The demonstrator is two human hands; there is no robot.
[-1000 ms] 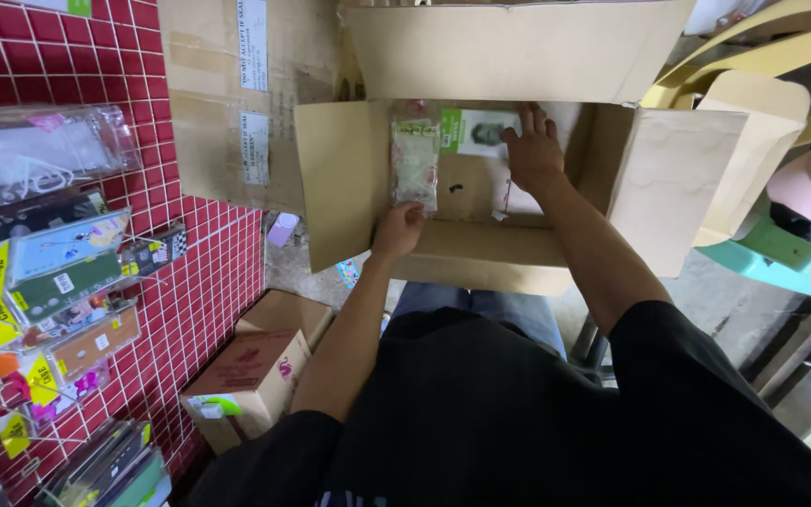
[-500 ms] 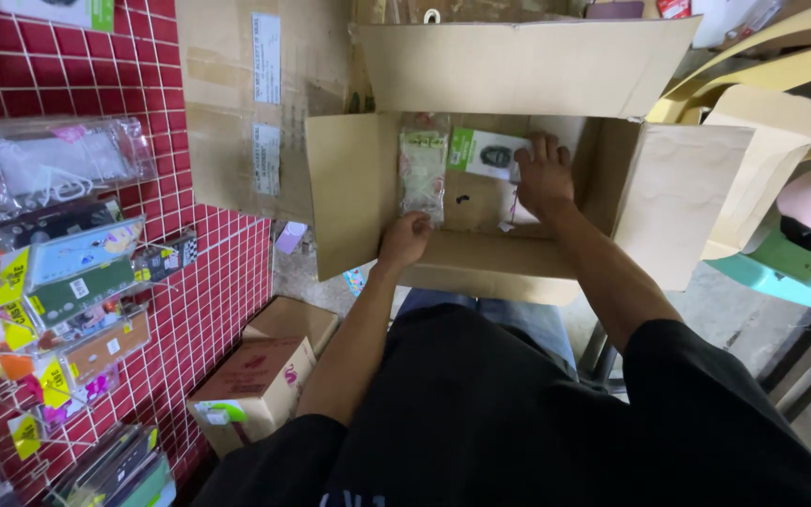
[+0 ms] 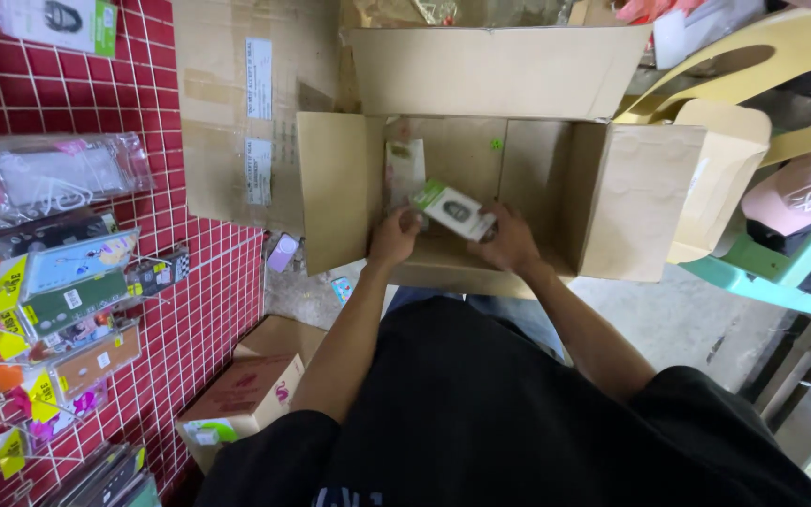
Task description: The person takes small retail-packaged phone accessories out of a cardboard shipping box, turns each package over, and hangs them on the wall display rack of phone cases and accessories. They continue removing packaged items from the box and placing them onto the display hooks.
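Note:
An open cardboard box (image 3: 631, 188) rests on my lap with its flaps spread. My right hand (image 3: 511, 242) and my left hand (image 3: 394, 237) are both at the box's near edge. Between them they hold a small white and green product package (image 3: 454, 210), tilted, with a dark item pictured on it. A flat clear packet (image 3: 404, 171) stands against the box's inner left wall, behind my left hand.
A red grid wall (image 3: 208, 310) at left carries hanging packets of phone accessories (image 3: 68, 282). A small printed carton (image 3: 251, 394) lies on the floor below. A tall cardboard sheet (image 3: 237, 113) leans behind. Plastic chairs (image 3: 762, 272) and a pink cap (image 3: 800, 192) are at right.
My right hand has drawn back from deep inside the box to its near edge, bringing out the white and green package. My left hand now grips it too.

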